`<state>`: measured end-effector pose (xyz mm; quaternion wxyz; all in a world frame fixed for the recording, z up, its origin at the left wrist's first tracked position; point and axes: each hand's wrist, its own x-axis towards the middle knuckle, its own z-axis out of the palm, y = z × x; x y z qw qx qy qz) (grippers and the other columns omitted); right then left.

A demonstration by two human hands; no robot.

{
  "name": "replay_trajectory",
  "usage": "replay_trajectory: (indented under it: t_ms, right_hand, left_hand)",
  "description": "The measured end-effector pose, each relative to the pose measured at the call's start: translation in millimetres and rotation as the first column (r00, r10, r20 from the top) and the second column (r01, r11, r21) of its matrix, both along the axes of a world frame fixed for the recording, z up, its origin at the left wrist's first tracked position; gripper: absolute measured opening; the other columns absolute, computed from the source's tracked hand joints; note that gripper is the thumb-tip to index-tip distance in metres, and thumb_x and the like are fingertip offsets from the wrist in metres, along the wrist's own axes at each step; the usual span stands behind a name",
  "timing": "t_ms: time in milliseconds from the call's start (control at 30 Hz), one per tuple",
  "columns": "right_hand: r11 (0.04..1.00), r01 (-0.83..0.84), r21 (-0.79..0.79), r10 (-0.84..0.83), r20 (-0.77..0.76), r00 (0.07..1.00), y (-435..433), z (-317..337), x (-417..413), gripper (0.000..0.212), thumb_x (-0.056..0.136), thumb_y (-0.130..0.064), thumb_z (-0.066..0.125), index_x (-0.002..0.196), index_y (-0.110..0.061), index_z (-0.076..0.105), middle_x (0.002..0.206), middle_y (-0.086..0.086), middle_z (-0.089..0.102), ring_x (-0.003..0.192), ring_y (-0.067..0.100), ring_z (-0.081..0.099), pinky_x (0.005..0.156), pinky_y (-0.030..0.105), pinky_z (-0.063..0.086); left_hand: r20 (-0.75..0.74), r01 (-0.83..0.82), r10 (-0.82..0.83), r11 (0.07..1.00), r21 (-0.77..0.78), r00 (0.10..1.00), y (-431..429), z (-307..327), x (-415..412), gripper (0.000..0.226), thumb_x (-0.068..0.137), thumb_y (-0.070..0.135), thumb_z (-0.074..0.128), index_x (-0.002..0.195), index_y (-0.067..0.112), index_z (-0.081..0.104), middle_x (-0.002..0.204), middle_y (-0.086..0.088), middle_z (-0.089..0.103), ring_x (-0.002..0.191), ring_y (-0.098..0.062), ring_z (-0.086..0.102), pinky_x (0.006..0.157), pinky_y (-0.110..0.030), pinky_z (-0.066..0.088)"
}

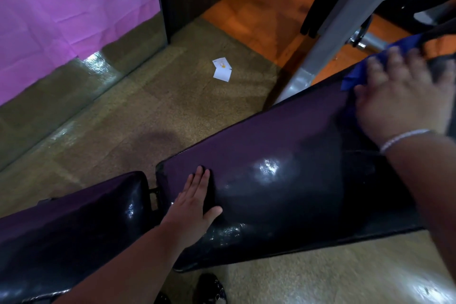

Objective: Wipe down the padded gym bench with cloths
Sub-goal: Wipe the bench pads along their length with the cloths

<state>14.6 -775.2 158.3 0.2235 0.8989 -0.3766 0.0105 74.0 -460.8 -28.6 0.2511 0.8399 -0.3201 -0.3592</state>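
The padded gym bench has a long black back pad running from lower middle to upper right, and a separate seat pad at lower left. My left hand lies flat and open on the near end of the back pad. My right hand presses a blue cloth against the far upper part of the pad, fingers spread over it. An orange cloth shows just beyond the blue one at the right edge. Wet shine marks the pad's middle.
A grey metal upright of the frame rises behind the bench, with a barbell end beside it. White paper scraps lie on the brownish floor. A pink covered wall stands at left. My shoe is under the bench.
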Motion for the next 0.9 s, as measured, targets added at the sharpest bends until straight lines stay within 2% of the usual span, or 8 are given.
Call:
replay_trajectory:
  t_ms: [67, 133, 267, 367, 433, 567, 733, 900]
  right_hand:
    - [0.985, -0.172, 0.028, 0.173, -0.061, 0.983, 47, -29, 0, 0.047, 0.087, -0.036, 0.037, 0.128, -0.017, 0.05, 0.14, 0.012, 0.048, 0.129, 0.028, 0.042, 0.108, 0.05, 0.017]
    - [0.936, -0.306, 0.173, 0.326, -0.102, 0.94, 97, -63, -4, 0.057, 0.085, -0.038, 0.032, 0.135, -0.015, 0.047, 0.144, 0.012, 0.044, 0.13, 0.028, 0.042, 0.106, 0.053, 0.013]
    - [0.908, -0.321, 0.271, 0.379, -0.202, 0.903, 131, -91, -9, 0.06, 0.095, -0.04, 0.023, 0.149, -0.018, 0.011, 0.159, 0.005, 0.011, 0.145, 0.023, 0.013, 0.108, 0.054, -0.009]
    - [0.904, -0.35, 0.246, 0.401, -0.199, 0.894, 124, -89, -12, 0.058, 0.096, -0.04, 0.027, 0.149, -0.019, 0.017, 0.158, 0.004, 0.016, 0.145, 0.022, 0.016, 0.109, 0.053, -0.009]
    - [0.901, -0.331, 0.281, 0.397, -0.223, 0.89, 119, -82, -13, 0.056, 0.094, -0.041, 0.032, 0.146, -0.02, 0.028, 0.156, 0.003, 0.025, 0.143, 0.022, 0.022, 0.109, 0.052, -0.005]
    - [0.949, -0.275, 0.152, 0.294, -0.122, 0.948, 83, -56, -19, 0.053, 0.089, -0.039, 0.037, 0.137, -0.018, 0.046, 0.147, 0.006, 0.042, 0.135, 0.024, 0.039, 0.107, 0.054, 0.007]
    - [0.97, -0.225, 0.097, 0.231, -0.052, 0.972, 71, -42, -39, 0.056, 0.087, -0.038, 0.036, 0.137, -0.014, 0.045, 0.147, 0.009, 0.042, 0.135, 0.027, 0.038, 0.109, 0.055, 0.01]
    - [0.911, -0.357, 0.207, 0.383, -0.1, 0.918, 104, -61, -75, 0.054, 0.087, -0.035, 0.036, 0.133, -0.01, 0.051, 0.143, 0.008, 0.047, 0.132, 0.026, 0.043, 0.109, 0.055, 0.017]
  left_hand:
    - [-0.029, -0.047, 0.045, 0.998, -0.042, 0.999, -1, 1, -1, 0.084, 0.09, 0.042, 0.048, 0.14, 0.034, -0.019, 0.143, 0.022, -0.028, 0.135, -0.003, -0.022, 0.114, -0.032, 0.002]
    - [-0.055, -0.099, 0.094, 0.992, -0.08, 0.994, -2, 1, -2, 0.084, 0.088, 0.036, 0.054, 0.143, 0.033, -0.009, 0.145, 0.022, -0.023, 0.136, -0.003, -0.019, 0.116, -0.036, 0.005]
    - [-0.071, -0.184, 0.177, 0.978, -0.097, 0.982, -5, 4, -4, 0.086, 0.083, 0.028, 0.062, 0.145, 0.03, 0.002, 0.153, 0.017, -0.009, 0.14, -0.004, -0.008, 0.117, -0.035, 0.009]
    - [-0.075, -0.291, 0.284, 0.949, -0.12, 0.956, -16, 12, -6, 0.086, 0.076, 0.016, 0.066, 0.144, 0.021, 0.015, 0.155, 0.007, 0.003, 0.141, -0.01, 0.007, 0.113, -0.026, 0.012]
    - [-0.045, -0.316, 0.313, 0.938, -0.143, 0.949, -25, 20, -8, 0.087, 0.072, 0.011, 0.063, 0.144, 0.023, 0.016, 0.155, 0.005, 0.004, 0.141, -0.012, 0.006, 0.114, -0.028, 0.012]
    - [0.136, -0.104, 0.154, 0.942, -0.318, 0.979, -58, 44, -14, 0.084, 0.064, 0.019, 0.048, 0.142, 0.032, 0.02, 0.154, 0.01, 0.011, 0.142, -0.011, 0.0, 0.117, -0.043, 0.007]
    - [0.161, -0.047, 0.149, 0.858, -0.511, 0.976, -132, 79, -14, 0.062, 0.083, 0.024, 0.041, 0.143, 0.027, 0.024, 0.155, 0.006, 0.014, 0.142, -0.01, 0.001, 0.112, -0.036, 0.001]
    - [0.302, 0.12, 0.0, 0.916, -0.382, 0.953, -147, 60, -12, 0.067, 0.083, 0.051, 0.01, 0.144, 0.029, -0.004, 0.149, 0.015, -0.014, 0.136, -0.002, -0.017, 0.112, -0.032, -0.007]
